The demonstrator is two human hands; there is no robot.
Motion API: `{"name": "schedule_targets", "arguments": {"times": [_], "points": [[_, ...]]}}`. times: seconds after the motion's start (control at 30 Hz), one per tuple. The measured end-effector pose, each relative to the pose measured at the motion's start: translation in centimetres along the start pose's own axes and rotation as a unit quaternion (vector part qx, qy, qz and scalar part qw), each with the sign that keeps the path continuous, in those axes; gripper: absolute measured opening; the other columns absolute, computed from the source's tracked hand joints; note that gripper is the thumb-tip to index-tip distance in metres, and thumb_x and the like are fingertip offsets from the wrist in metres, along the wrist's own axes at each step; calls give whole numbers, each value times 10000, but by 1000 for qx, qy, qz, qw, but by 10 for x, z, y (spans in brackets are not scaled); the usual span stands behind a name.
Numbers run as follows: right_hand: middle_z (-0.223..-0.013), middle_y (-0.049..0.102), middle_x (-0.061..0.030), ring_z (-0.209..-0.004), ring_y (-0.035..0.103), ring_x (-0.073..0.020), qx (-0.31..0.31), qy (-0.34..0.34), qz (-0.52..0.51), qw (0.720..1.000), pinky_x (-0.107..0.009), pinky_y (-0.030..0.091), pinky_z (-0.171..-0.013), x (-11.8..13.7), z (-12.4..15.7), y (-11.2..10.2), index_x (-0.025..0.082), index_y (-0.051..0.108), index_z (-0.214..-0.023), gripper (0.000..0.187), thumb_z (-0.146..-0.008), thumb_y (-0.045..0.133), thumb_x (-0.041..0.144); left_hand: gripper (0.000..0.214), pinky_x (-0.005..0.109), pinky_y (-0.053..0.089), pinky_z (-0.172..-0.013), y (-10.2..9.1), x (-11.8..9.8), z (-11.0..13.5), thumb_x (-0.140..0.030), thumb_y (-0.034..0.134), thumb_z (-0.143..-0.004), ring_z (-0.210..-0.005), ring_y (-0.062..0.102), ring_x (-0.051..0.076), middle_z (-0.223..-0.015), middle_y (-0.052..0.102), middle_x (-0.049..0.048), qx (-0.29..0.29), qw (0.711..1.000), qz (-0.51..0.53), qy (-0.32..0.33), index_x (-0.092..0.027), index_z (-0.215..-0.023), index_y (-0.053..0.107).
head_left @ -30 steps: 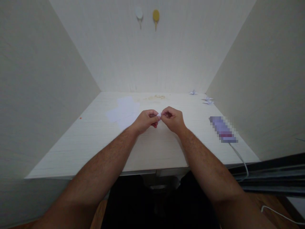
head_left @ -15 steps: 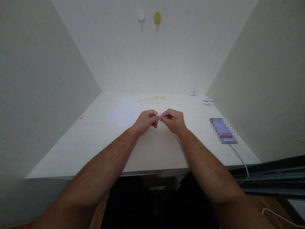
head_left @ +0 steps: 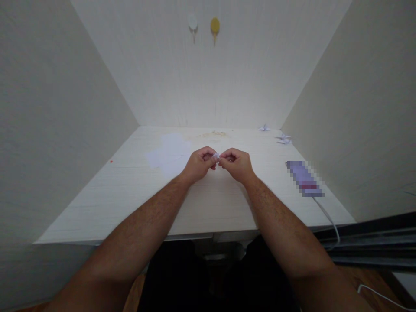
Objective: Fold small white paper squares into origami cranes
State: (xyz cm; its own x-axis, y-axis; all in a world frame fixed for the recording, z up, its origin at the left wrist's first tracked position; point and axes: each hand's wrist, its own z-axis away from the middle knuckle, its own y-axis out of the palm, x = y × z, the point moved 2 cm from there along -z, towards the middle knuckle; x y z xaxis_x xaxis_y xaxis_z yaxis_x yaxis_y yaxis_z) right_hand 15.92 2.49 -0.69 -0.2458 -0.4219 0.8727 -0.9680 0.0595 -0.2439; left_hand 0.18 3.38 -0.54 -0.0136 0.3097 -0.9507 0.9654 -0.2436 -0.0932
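A small folded piece of white paper (head_left: 216,155) is held between my two hands above the middle of the table. My left hand (head_left: 200,164) pinches it from the left with thumb and fingers. From the other side, my right hand (head_left: 236,164) grips its right edge between thumb and forefinger. The fingertips nearly meet and cover much of the paper, so its exact shape is hidden. To the left lie loose sheets of white paper (head_left: 170,151), overlapping on the table.
Folded paper cranes (head_left: 264,128) sit at the table's back right corner. A blurred-out phone (head_left: 304,177) lies at the right with a white cable (head_left: 328,216) running over the edge. Two hooks, one yellow (head_left: 215,26), are on the back wall. Walls enclose the table (head_left: 130,203).
The paper between my fingertips has shifted slightly and its visible shape differs a little. Both hands keep their pinch in nearly the same place.
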Motion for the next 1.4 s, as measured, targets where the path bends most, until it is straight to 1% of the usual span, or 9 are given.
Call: {"name": "schedule_targets", "arguments": {"times": [0.17,0.37,0.53,0.6,0.73,0.9,1.07,1.27,1.4], "points": [[-637,686,-20,-553,605,-116,4,7,4,1000,-231,477,-534,4,0,0,173,684,-742,223,-709,755,381,274,237,496,-555,-1,0,-1,-368,761,-722,-544,590,107,-590,628,-4,-19,1000,-7,-5,-146,-776,608],[-672,687,-19,-586,584,-115,2,-37,41,998,-241,470,-565,8,0,-2,180,682,-709,215,-730,744,385,263,237,485,-570,-2,1,0,-350,777,-697,-560,596,108,-601,643,6,-33,999,-10,-8,-139,-766,635],[-657,670,-11,-583,575,-113,2,-52,36,998,-238,460,-558,8,0,-3,187,670,-693,211,-732,743,380,257,229,460,-535,-3,-1,0,-338,790,-679,-533,573,101,-584,626,1,-40,999,-16,-5,-137,-745,644],[-651,666,-9,-578,572,-111,4,-44,28,999,-234,455,-545,8,0,-2,188,664,-690,218,-725,745,388,258,226,453,-526,-3,-2,0,-340,793,-676,-525,566,98,-581,623,0,-41,999,-18,-2,-137,-740,646],[-630,665,-15,-556,570,-113,6,-3,2,1000,-230,448,-511,7,0,-2,182,671,-710,232,-711,746,401,264,223,455,-524,-3,-2,0,-350,794,-682,-523,563,95,-583,621,-1,-37,999,-21,2,-139,-747,649],[-573,647,-9,-505,567,-110,15,35,-36,999,-225,443,-476,8,0,-1,171,664,-706,220,-694,739,378,264,225,484,-530,-4,-2,-1,-355,780,-696,-552,571,93,-677,644,5,-36,999,-11,21,-146,-780,642],[-538,639,-2,-471,578,-110,12,60,-80,995,-218,452,-453,7,-1,0,171,643,-687,196,-679,728,348,218,206,451,-510,-4,-3,-1,-346,749,-728,-551,527,83,-671,625,-1,-34,998,-45,34,-156,-778,653],[-521,630,6,-463,581,-110,14,62,-83,995,-215,455,-446,9,-1,1,173,637,-670,204,-670,728,355,244,211,423,-518,-5,-4,0,-371,754,-720,-562,517,92,-666,622,2,-31,997,-58,27,-157,-768,646],[-527,633,4,-471,581,-110,8,47,-76,996,-213,443,-444,9,-1,0,179,642,-671,191,-686,720,353,233,224,438,-581,-4,-4,1,-369,744,-741,-609,535,97,-708,644,10,-31,996,-70,48,-157,-789,658]]}}
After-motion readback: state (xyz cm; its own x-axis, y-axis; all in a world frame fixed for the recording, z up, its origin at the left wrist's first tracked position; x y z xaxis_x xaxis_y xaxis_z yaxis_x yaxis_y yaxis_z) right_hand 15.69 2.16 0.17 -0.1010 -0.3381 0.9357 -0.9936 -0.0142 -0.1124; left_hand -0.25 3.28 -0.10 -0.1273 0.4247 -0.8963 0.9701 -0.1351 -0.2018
